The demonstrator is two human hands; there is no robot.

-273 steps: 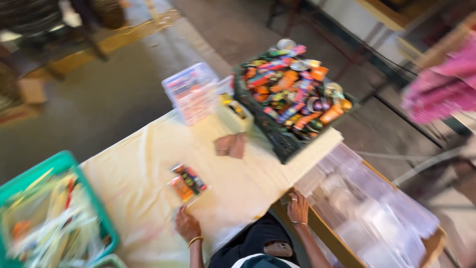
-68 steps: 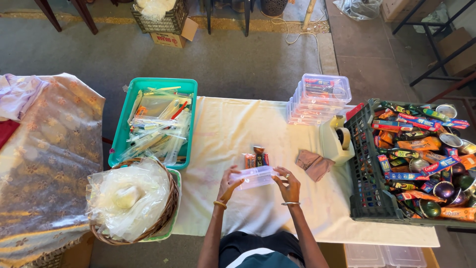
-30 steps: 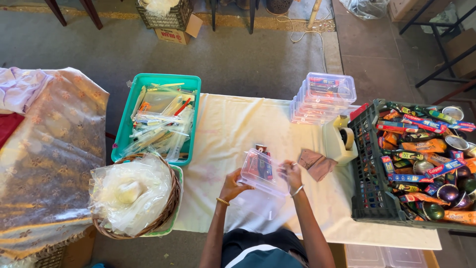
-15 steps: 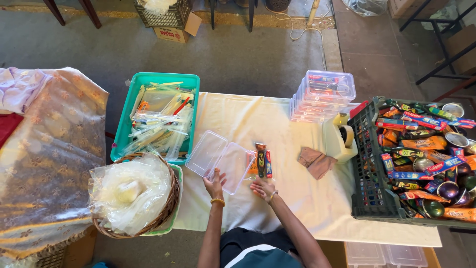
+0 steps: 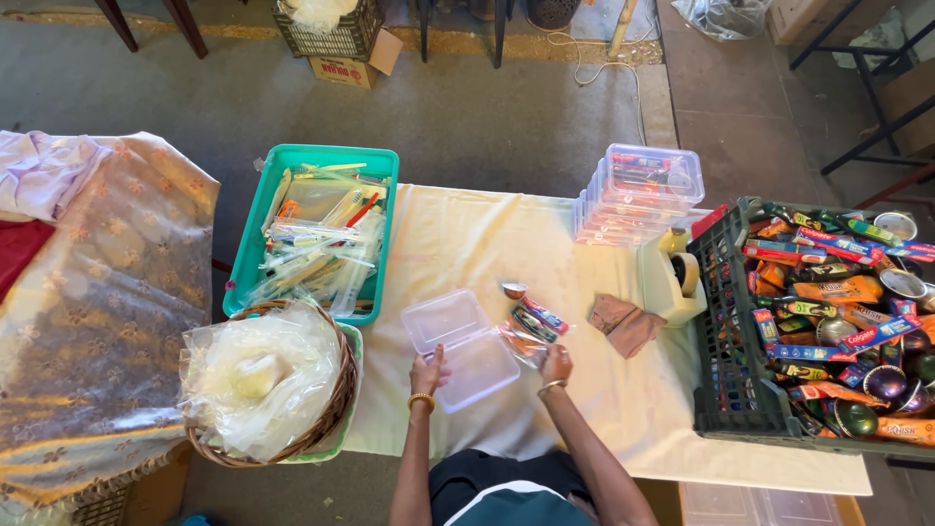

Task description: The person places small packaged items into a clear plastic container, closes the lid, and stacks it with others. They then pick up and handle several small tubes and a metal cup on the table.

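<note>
A clear plastic hinged box (image 5: 461,346) lies open flat on the cream tablecloth (image 5: 487,244). My left hand (image 5: 429,371) rests on the near edge of the box, fingers spread. My right hand (image 5: 555,362) is just right of the box, closed on an orange packet (image 5: 521,341) at the pile's near end. A small pile of colourful packets and tubes (image 5: 534,319) lies beside it, with a small round foil-wrapped piece (image 5: 513,289) at its far end.
A stack of clear lidded boxes (image 5: 638,195) stands at the back. A dark crate (image 5: 726,331) full of colourful tubes and tins fills the right. A teal tray (image 5: 255,244) of toothbrushes and a wicker basket (image 5: 321,409) of plastic bags sit left. A tape dispenser (image 5: 674,278) and brown cloth (image 5: 623,321) lie mid-right.
The clear box, held up in both hands a second ago, now lies open on the table. My right hand has moved right to the pile of packets.
</note>
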